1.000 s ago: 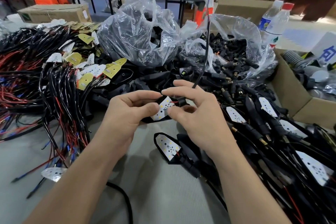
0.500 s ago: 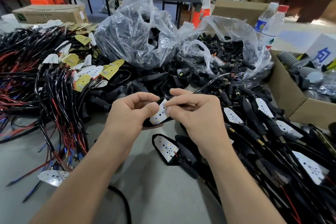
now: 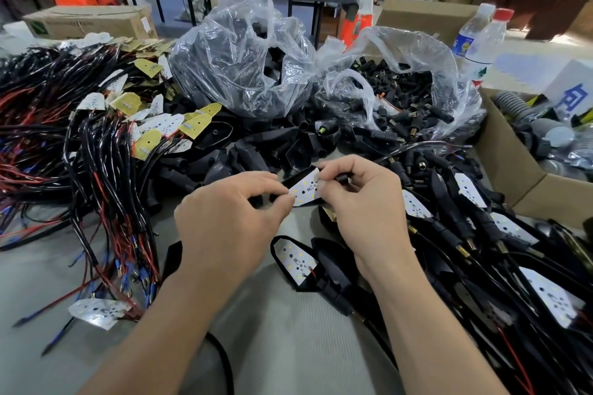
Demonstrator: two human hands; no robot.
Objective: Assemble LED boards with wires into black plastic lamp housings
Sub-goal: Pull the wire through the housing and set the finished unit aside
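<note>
While my left hand (image 3: 231,218) pinches the lower left edge of the LED board (image 3: 305,189), thumb and forefinger closed on it, my right hand (image 3: 362,202) pinches the board's upper right edge the same way. I see the board white face up, tilted, sitting in the mouth of a black housing (image 3: 296,177) that shows behind and under it; how far it is seated I cannot tell. Both hands hold the pair just above the grey table (image 3: 288,346).

Just below my hands lies a finished lamp (image 3: 296,261), its board facing up in its housing. To the right, more lamps (image 3: 481,234) lie stacked with their leads. Beyond my hands is a heap of loose housings (image 3: 256,151). Behind it stand two clear bags, the left bag (image 3: 244,51) full of housings, the right bag (image 3: 401,90) holding small black plugs. On the left, wired boards (image 3: 106,138) sprawl in a tangle of black and red leads. A cardboard box (image 3: 526,183) sits at far right, with two bottles (image 3: 481,38) behind it.
</note>
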